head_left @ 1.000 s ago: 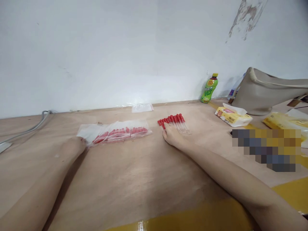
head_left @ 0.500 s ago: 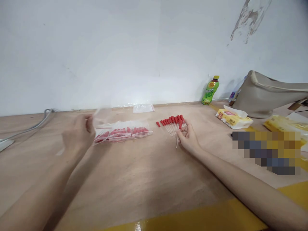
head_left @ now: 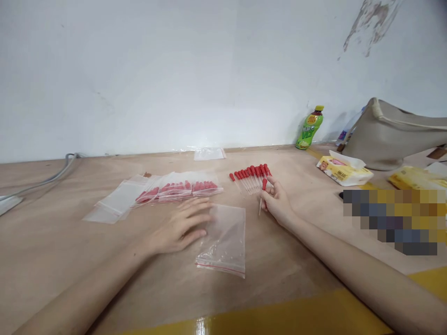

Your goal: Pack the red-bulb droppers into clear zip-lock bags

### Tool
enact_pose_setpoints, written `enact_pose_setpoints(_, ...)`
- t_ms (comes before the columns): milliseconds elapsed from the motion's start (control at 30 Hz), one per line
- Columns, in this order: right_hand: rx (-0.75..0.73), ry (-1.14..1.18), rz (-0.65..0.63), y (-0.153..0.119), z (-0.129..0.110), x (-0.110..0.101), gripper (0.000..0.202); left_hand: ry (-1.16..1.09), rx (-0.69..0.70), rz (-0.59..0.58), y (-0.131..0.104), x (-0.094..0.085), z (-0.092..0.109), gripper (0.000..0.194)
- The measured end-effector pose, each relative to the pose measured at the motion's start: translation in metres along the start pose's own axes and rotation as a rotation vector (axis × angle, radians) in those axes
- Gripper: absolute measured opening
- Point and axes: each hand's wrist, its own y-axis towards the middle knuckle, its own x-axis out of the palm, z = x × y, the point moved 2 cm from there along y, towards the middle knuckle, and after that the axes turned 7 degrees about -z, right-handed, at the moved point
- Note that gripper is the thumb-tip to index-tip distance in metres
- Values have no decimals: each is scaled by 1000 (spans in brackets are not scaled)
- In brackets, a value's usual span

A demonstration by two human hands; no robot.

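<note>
A clear zip bag (head_left: pixel 225 239) with a red line along its near edge lies flat in the middle of the table. My left hand (head_left: pixel 183 223) is at its left side, fingers apart and slightly blurred, gripping nothing. My right hand (head_left: pixel 277 202) pinches a dropper (head_left: pixel 264 184) with a red rubber bulb and a thin clear stem pointing down. Just behind it, several more red-bulbed droppers (head_left: pixel 252 172) lie fanned in a row. Filled bags of red-bulbed droppers (head_left: pixel 174 188) overlap behind my left hand, and flat bags (head_left: pixel 118 200) without droppers lie left of them.
Another flat bag (head_left: pixel 209 154) lies by the wall. On the right are a green drink bottle (head_left: pixel 310 128), a tissue pack (head_left: pixel 344 170), a grey bag (head_left: pixel 394 139) and a pixelated patch (head_left: pixel 391 221). A cable (head_left: pixel 52 179) runs along the left. Yellow tape (head_left: pixel 279 314) crosses the front.
My left hand has come from the far left to the middle and let go of a clear bag, which now lies on the table. My right hand still holds the dropper.
</note>
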Motion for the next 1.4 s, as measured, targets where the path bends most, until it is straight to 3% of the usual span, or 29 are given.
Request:
enact_pose_setpoints(67, 12, -3, -7, -1, -1, 1, 65, 27, 160, -137, 1, 3, 1, 38)
enact_pose_setpoints(133, 12, 2, -6, -2, -2, 1, 61, 70, 204, -218, 2, 8, 8, 40)
enact_pose_setpoints(200, -1, 10, -4, -2, -3, 2, 58, 145, 154, -183, 4, 13, 19, 39)
enact_pose_setpoints(300, -6, 24, 17, -2, -3, 1, 55, 316, -46, -23, 5, 17, 31, 41)
enact_pose_setpoints(400, 10, 46, 55, -2, -2, 0, 51, 369, -151, 49, 5, 15, 31, 39)
enact_pose_setpoints(467, 18, 73, 58, -2, -1, 0, 50, 273, -82, 5, 4, 12, 23, 38)
enact_pose_setpoints(533, 29, 101, 41, -4, -1, 1, 50, 152, 12, -114, 4, 13, 14, 43)
enact_pose_setpoints(633, 63, 104, -10, -7, -2, 6, 50, 42, -27, -244, 3, 19, 3, 49)
enact_pose_setpoints(767, 62, 95, -65, -15, -4, 13, 50, 10, -215, -198, 2, 30, 3, 48)
enact_pose_setpoints(900, 6, 92, -92, -20, -4, 20, 54, 38, -262, -159, 2, 37, 12, 46)
enact_pose_setpoints(1033, 40, 138, -118, -25, -6, 26, 52, 84, -321, -102, 3, 39, 17, 42)
enact_pose_setpoints(1133, 118, 212, -193, -27, -6, 28, 45, 104, -339, -40, 5, 34, 19, 42)
enact_pose_setpoints(1233, 168, 193, -350, -27, -5, 26, 40, 88, -325, 12, 6, 29, 17, 47)
enact_pose_setpoints(1333, 165, 100, -538, -27, -6, 23, 34, 53, -306, 22, 7, 26, 14, 48)
enact_pose_setpoints(1400, 136, 66, -599, -27, -9, 21, 31, 29, -299, 10, 6, 27, 12, 48)
